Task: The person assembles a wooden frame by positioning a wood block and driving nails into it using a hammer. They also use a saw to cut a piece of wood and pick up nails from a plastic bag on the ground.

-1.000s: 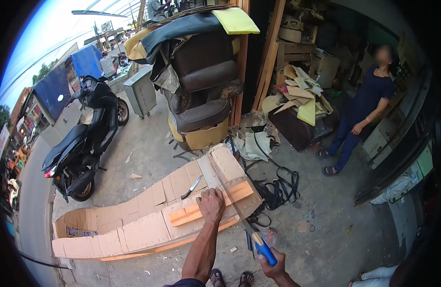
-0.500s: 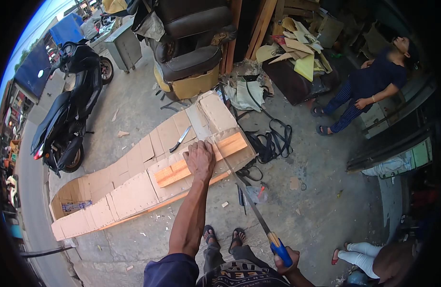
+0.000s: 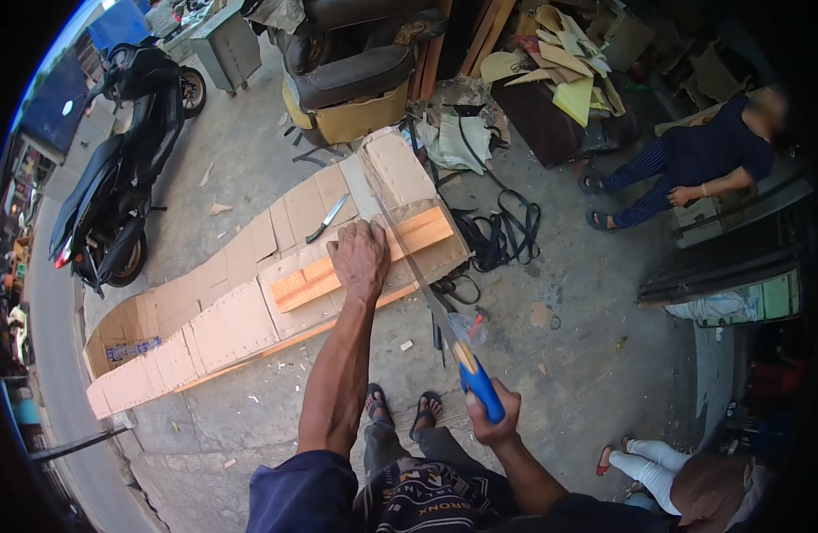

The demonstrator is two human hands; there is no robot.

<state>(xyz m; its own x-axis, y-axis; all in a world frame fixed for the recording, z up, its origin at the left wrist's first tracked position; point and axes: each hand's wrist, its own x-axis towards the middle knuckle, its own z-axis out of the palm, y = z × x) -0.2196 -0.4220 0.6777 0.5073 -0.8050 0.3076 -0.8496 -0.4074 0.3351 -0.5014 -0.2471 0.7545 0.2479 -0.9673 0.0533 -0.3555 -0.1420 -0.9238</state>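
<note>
A handsaw (image 3: 418,274) with a blue handle is in my right hand (image 3: 495,412), fingers wrapped round the grip. Its blade crosses a short wooden board (image 3: 304,283) just right of my left hand (image 3: 362,258). That hand presses down on the board, its fingers curled over the far edge. Beneath the board is a long, cardboard-covered piece (image 3: 230,322) with a wooden rail along its near side. On the cardboard, beyond my left hand, lies a knife (image 3: 327,218) with a dark handle. Whether the blade has cut into the wood cannot be made out.
Black straps (image 3: 502,235) lie tangled on the floor beyond the board's right end. A worn armchair (image 3: 351,80) stands at the back, a motorbike (image 3: 125,169) at the left. One person (image 3: 706,147) stands at the right; another person's legs (image 3: 653,464) show at lower right.
My right hand has pushed the saw forward, up and to the left, so its handle is nearer the board. My left hand stays on the board. The view has shifted slightly.
</note>
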